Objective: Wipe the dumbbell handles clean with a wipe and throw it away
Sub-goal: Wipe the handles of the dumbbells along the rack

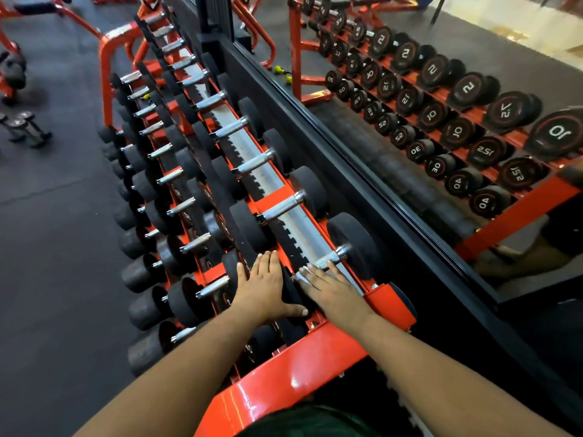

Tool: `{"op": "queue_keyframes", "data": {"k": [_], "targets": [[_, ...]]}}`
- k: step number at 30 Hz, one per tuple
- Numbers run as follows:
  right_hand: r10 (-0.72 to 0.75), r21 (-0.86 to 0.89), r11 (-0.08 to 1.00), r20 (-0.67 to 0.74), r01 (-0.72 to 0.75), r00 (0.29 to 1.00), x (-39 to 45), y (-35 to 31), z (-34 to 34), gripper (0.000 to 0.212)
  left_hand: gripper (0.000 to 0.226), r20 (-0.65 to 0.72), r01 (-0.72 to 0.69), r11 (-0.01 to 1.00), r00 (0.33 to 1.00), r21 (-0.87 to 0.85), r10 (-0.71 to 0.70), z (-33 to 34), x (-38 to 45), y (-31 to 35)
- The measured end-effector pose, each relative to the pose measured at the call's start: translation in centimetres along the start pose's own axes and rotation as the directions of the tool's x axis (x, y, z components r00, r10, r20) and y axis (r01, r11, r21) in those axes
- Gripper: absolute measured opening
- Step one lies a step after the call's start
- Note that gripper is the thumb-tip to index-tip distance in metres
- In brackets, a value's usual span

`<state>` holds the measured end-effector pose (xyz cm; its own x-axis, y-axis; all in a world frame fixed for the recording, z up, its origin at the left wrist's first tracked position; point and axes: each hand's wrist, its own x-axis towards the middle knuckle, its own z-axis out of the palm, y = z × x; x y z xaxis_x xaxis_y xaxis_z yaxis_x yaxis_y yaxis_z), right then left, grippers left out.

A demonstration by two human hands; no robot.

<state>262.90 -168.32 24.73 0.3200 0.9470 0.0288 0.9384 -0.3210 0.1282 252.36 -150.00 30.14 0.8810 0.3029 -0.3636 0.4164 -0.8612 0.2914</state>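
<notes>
We are looking down over a long red dumbbell rack (284,367) running away toward 11 o'clock, and much of it is hard to read: the lower tiers are overlapping one another, the far end is blurring into small shapes, and our own forearms are covering the nearest corner. We cannot make out any wipe; if one is lying under a palm, it is hidden.

Our left hand (263,287) is lying flat, fingers straight and together, thumb spread toward 3 o'clock, pressing on the black head of the nearest dumbbell (356,244) on the top tier. That head is almost wholly covered by both hands. The left grip is released, holding nothing we can see.

Our right hand (331,290) is resting just beside it at 3 o'clock, fingers extended over the near part of the knurled silver handle (331,257), which is sticking out past the fingertips toward 1 o'clock and meeting the far head. This grip is also released, fingers laid on the bar rather than curled round it.

At 2 o'clock a wall mirror (441,121) is reflecting numbered dumbbell ends.
</notes>
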Motion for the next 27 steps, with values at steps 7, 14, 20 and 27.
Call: {"op": "queue_keyframes", "data": {"k": [7, 14, 20, 27], "targets": [[0.730, 0.800, 0.254, 0.210, -0.544, 0.650, -2.6, -3.7, 1.3, 0.039, 0.151, 0.003, -0.001, 1.000, 1.000, 0.000, 0.001, 0.0, 0.1, 0.0], [0.494, 0.534, -0.839, 0.830, -0.109, 0.261, 4.6, -5.1, -3.0, 0.020, 0.149, 0.012, 0.004, 1.000, 1.000, 0.011, -0.004, -0.2, -0.1, 0.1], [0.440, 0.398, -0.894, 0.866, 0.207, 0.238, 5.2, -0.4, -3.7, 0.031, 0.148, 0.015, 0.007, 1.000, 1.000, 0.015, -0.007, -0.2, -0.1, 0.0], [0.491, 0.447, -0.869, 0.830, 0.210, 0.264, 6.7, 1.1, -3.4, 0.004, 0.149, 0.004, -0.001, 1.000, 1.000, 0.011, 0.001, -0.1, -0.1, 0.0]]}}
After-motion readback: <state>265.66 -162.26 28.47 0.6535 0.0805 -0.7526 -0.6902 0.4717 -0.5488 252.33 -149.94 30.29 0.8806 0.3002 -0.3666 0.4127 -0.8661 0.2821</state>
